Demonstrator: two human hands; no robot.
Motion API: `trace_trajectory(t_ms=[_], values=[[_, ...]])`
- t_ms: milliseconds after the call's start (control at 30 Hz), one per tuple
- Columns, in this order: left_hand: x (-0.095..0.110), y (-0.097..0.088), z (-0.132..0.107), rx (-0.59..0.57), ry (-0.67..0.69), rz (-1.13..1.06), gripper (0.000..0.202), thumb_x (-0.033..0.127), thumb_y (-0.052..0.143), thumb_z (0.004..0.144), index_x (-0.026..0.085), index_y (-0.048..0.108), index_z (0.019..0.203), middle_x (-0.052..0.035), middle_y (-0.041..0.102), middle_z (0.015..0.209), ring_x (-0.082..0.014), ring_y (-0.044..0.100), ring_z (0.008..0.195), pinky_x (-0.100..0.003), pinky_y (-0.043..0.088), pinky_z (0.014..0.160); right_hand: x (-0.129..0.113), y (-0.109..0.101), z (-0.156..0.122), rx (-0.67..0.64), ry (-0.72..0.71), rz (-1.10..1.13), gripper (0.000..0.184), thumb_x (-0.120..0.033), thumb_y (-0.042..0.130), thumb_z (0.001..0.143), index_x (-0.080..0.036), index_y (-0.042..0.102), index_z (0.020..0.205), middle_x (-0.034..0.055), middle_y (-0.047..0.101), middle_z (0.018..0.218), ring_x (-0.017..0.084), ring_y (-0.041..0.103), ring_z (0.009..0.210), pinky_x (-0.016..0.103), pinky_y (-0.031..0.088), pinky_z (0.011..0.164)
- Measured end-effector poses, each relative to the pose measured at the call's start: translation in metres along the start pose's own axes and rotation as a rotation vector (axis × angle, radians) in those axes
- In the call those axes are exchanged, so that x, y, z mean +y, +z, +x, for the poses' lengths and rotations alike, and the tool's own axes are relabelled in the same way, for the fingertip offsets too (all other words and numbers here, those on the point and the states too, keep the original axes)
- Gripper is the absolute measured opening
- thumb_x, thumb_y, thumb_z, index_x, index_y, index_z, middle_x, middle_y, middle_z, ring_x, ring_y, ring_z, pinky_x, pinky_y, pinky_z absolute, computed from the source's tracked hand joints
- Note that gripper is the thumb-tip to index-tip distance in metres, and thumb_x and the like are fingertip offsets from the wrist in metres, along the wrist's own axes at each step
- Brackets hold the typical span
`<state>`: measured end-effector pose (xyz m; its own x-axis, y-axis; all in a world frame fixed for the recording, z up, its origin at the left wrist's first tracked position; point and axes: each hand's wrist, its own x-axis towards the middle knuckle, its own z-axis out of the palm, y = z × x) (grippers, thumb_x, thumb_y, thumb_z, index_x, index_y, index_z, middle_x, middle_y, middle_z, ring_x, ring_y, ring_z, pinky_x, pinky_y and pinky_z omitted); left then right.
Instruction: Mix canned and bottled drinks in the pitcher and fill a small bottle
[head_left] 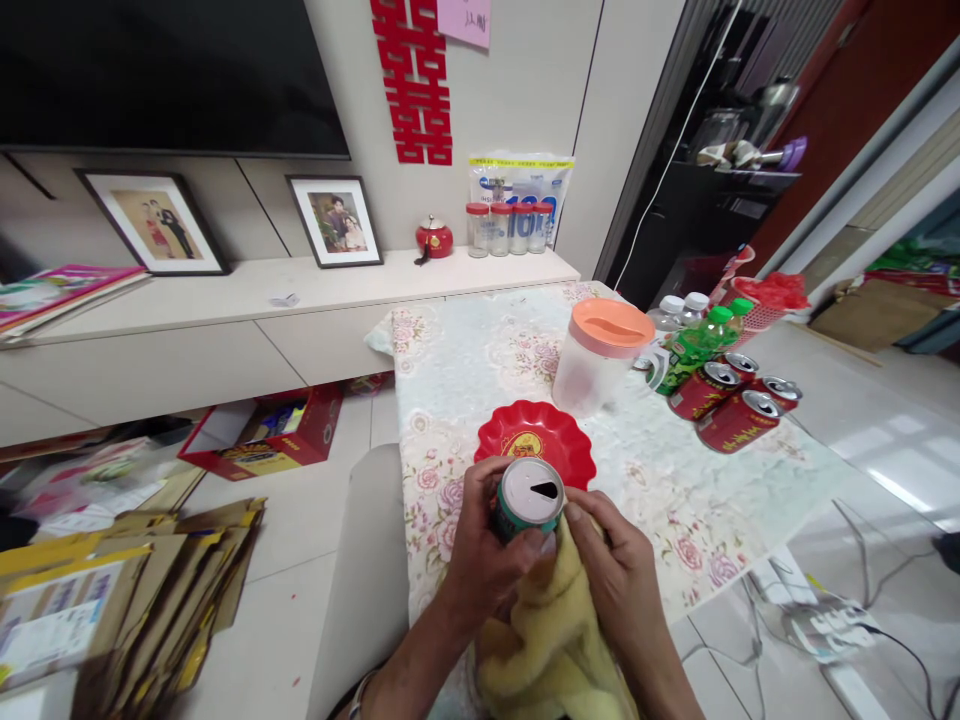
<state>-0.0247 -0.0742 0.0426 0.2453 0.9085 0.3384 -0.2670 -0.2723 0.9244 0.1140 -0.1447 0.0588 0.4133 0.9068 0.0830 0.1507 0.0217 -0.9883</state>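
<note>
My left hand [491, 545] is wrapped around a green drink can [529, 494], its opened top facing up toward me. In my right hand [611, 560] is a yellow cloth [559, 630], pinched between thumb and fingers against the can's right side. The rest of the cloth hangs down below both hands. Just beyond the can lies a red scalloped plate [574, 450] with a gold print, partly hidden by the can and my left hand.
A plastic pitcher [581, 375] with an orange lid stands behind the plate. Several red cans [739, 420] and green-capped bottles [694, 350] stand at the right on the flowered tablecloth [480, 350]. Flattened cardboard boxes [165, 580] and a red box [315, 430] lie on the floor left.
</note>
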Motion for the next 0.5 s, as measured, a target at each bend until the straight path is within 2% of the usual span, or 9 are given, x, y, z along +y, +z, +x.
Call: trace_trajectory(t_ms=[133, 267, 367, 500], values=[[0.003, 0.002, -0.001, -0.036, -0.021, -0.015, 0.057, 0.011, 0.066, 0.073, 0.031, 0.057, 0.126, -0.0001, 0.068, 0.116, -0.0197, 0.067, 0.104, -0.033, 0.055, 0.092, -0.013, -0.005, -0.002, 0.027, -0.024, 0.017, 0.022, -0.041, 0.064, 0.101, -0.031, 0.076, 0.116, 0.003, 0.071, 0.117, 0.019, 0.068, 0.106, 0.028, 0.051, 0.084], [0.007, 0.002, -0.004, -0.113, -0.105, -0.04, 0.06, 0.012, 0.064, 0.072, 0.029, 0.058, 0.13, -0.0021, 0.068, 0.124, -0.0229, 0.065, 0.112, -0.037, 0.054, 0.098, -0.024, -0.006, 0.005, 0.109, -0.085, 0.045, 0.02, -0.042, 0.068, 0.097, -0.03, 0.081, 0.107, 0.0036, 0.073, 0.109, 0.018, 0.069, 0.101, 0.027, 0.051, 0.084], [0.008, 0.005, -0.007, -0.139, -0.167, -0.074, 0.063, 0.017, 0.074, 0.073, 0.029, 0.056, 0.132, -0.0031, 0.066, 0.126, -0.0243, 0.064, 0.113, -0.038, 0.053, 0.1, -0.025, -0.005, 0.013, 0.105, -0.064, 0.068, 0.022, -0.045, 0.069, 0.095, -0.029, 0.082, 0.102, 0.004, 0.074, 0.105, 0.019, 0.07, 0.099, 0.027, 0.052, 0.083], [0.005, 0.006, -0.009, -0.114, -0.145, -0.089, 0.072, 0.033, 0.091, 0.067, 0.029, 0.055, 0.13, -0.002, 0.065, 0.118, -0.0226, 0.064, 0.104, -0.037, 0.055, 0.094, -0.019, -0.005, 0.019, 0.047, 0.0, 0.082, 0.027, -0.049, 0.069, 0.095, -0.026, 0.083, 0.098, 0.0053, 0.076, 0.103, 0.021, 0.071, 0.096, 0.029, 0.053, 0.082]])
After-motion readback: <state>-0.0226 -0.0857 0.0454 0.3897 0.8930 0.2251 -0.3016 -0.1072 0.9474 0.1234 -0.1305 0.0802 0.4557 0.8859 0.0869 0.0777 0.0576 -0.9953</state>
